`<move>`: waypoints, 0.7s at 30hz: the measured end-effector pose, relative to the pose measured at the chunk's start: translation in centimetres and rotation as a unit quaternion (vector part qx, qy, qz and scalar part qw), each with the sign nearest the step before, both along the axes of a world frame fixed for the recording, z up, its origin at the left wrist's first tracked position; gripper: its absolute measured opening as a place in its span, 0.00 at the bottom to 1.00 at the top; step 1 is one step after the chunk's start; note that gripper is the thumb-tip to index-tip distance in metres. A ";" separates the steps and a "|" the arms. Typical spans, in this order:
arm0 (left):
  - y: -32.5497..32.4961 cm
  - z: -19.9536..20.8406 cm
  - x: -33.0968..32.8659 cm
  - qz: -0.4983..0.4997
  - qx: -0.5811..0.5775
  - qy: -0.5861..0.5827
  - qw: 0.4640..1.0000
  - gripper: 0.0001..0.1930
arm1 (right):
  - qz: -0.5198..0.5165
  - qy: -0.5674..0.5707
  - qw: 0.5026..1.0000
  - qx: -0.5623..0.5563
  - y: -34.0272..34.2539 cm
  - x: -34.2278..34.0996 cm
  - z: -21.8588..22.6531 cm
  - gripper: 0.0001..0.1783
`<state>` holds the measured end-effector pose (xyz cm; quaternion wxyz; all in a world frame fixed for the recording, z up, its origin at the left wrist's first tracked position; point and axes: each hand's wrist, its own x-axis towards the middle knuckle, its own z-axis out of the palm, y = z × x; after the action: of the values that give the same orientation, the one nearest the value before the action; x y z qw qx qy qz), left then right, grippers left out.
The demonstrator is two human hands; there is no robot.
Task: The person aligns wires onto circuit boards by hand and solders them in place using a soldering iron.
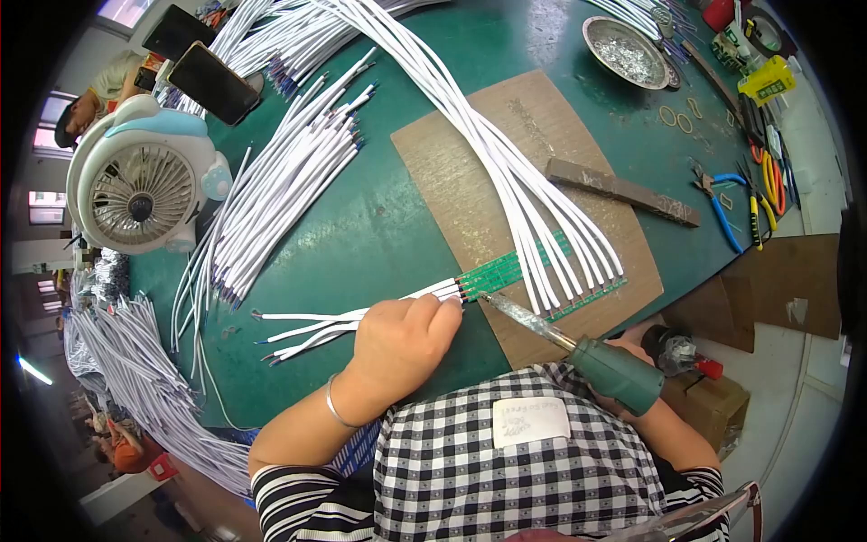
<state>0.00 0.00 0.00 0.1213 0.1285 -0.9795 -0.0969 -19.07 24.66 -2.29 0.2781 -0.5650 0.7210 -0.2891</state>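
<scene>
My left hand (405, 341) is closed on white cables (334, 326), pressing their dark-tipped ends against the left end of a green circuit board panel (495, 274). A soldering iron (618, 372) with a green handle is in my right hand (636, 349), whose fingers are mostly hidden behind the handle. The iron's metal tip reaches to the cable ends at the board, close to my left fingertips; contact cannot be made out. Several longer white cables (506, 172) cross the panel, their ends lying along its right part. Beneath the panel is a worn brown board (442, 172).
A bundle of white cables (289, 194) lies to the left, beside a fan (140, 194) and a phone (214, 83). A dark bar (623, 191) rests on the brown board. Far right are a metal bowl (623, 51), blue-handled cutters (722, 212) and a yellow bottle (768, 81).
</scene>
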 end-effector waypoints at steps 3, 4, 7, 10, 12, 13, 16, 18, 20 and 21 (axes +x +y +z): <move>0.2 0.2 0.0 -0.025 -0.060 -0.008 0.998 0.05 | 0.017 0.030 0.998 -0.060 -0.1 0.0 0.0 0.22; 0.2 0.3 0.0 -0.024 -0.038 -0.010 0.999 0.06 | 0.024 0.036 0.998 -0.050 -0.1 0.0 0.0 0.22; 0.1 0.3 -0.3 -0.008 0.019 -0.003 1.000 0.08 | 0.023 0.053 0.996 -0.061 -0.2 0.1 -0.2 0.22; 0.1 0.4 -0.4 0.010 0.062 -0.002 0.998 0.08 | 0.030 0.076 0.993 -0.080 -0.2 0.1 -0.2 0.21; 0.1 0.5 -0.5 0.014 0.069 -0.005 0.997 0.08 | 0.043 0.090 0.992 -0.079 -0.3 0.1 -0.2 0.21; 0.1 0.5 -0.5 0.017 0.076 -0.012 0.997 0.08 | 0.038 0.078 0.991 -0.100 -0.3 0.1 -0.3 0.21; 0.1 0.5 -0.5 0.022 0.087 -0.018 0.996 0.07 | 0.036 0.076 0.986 -0.145 -0.3 0.0 -0.8 0.22; 0.1 0.5 -0.5 0.024 0.092 -0.017 0.995 0.07 | 0.039 0.086 0.981 -0.169 -0.2 0.0 -1.2 0.23; 0.1 0.5 -0.6 0.026 0.106 -0.021 0.994 0.07 | -0.014 -0.094 0.983 -0.159 -0.1 0.1 -1.4 0.24; 0.0 0.5 -0.6 0.027 0.103 -0.010 0.994 0.07 | -0.016 -0.099 0.985 -0.143 -0.1 0.1 -1.4 0.24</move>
<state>-0.59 0.05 0.53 0.1004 0.1681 -0.9616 -0.1924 -19.01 24.57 -3.68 0.2603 -0.5554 0.6503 -0.4482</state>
